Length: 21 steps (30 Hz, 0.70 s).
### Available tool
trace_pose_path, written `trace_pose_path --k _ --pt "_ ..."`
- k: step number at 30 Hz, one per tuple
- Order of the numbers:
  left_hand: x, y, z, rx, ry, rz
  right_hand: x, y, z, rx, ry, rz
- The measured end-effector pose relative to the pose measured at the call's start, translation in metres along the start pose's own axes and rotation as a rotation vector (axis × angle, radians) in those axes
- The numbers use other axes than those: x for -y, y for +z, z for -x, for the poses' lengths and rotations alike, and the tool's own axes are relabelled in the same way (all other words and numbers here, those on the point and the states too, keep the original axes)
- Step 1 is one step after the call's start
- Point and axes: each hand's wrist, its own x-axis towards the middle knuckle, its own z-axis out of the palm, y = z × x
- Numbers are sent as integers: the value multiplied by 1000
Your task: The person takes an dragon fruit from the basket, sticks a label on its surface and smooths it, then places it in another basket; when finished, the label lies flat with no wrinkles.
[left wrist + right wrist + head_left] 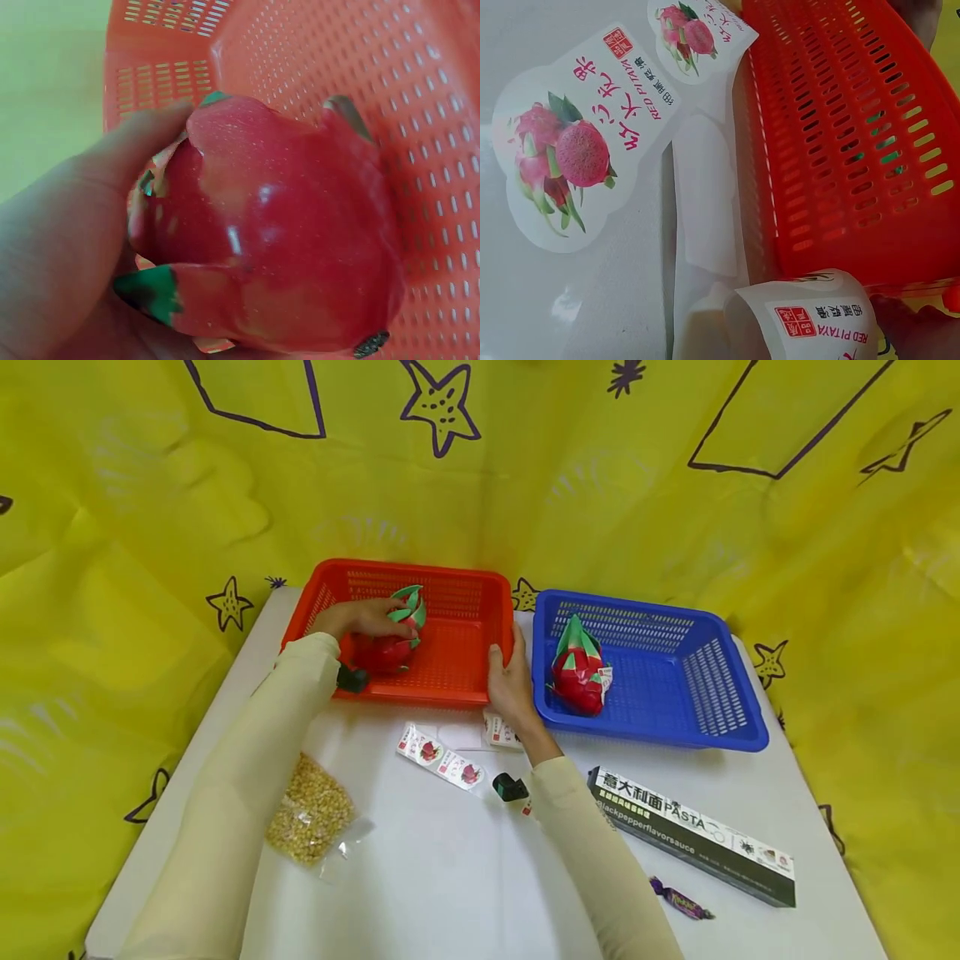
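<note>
In the head view, my left hand reaches into the red basket and grips a red dragon fruit with green leaf tips. The left wrist view shows this dragon fruit close up, with the thumb along its upper left and the other fingers partly hidden below it. At the red basket's front right corner, my right hand holds the rim between thumb and fingers. Label strips printed with dragon fruit lie in front of the basket. A curled label stands near the right hand in the right wrist view.
A blue basket on the right holds another dragon fruit bearing a label. Nearer lie a pasta box, a purple wrapped candy and a bag of yellow kernels. Yellow cloth hangs behind the white table.
</note>
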Motion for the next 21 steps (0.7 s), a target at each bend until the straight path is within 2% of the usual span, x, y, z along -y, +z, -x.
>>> trace_pose_path --k 3,6,9,13,17,21 --pt "1 1 -3 -9 -2 2 0 2 1 -7 6 -14" --pt "2 2 -1 -18 -35 16 2 3 0 -6 6 -11" --pt "2 5 2 -20 -105 77 2 4 0 3 2 -3" --pt "1 9 4 -34 -155 124 4 2 0 3 0 8" --pt "1 12 6 -53 -140 101 5 0 -1 7 8 1" --pt "1 12 15 -95 -127 188 4 1 -3 13 15 -32"
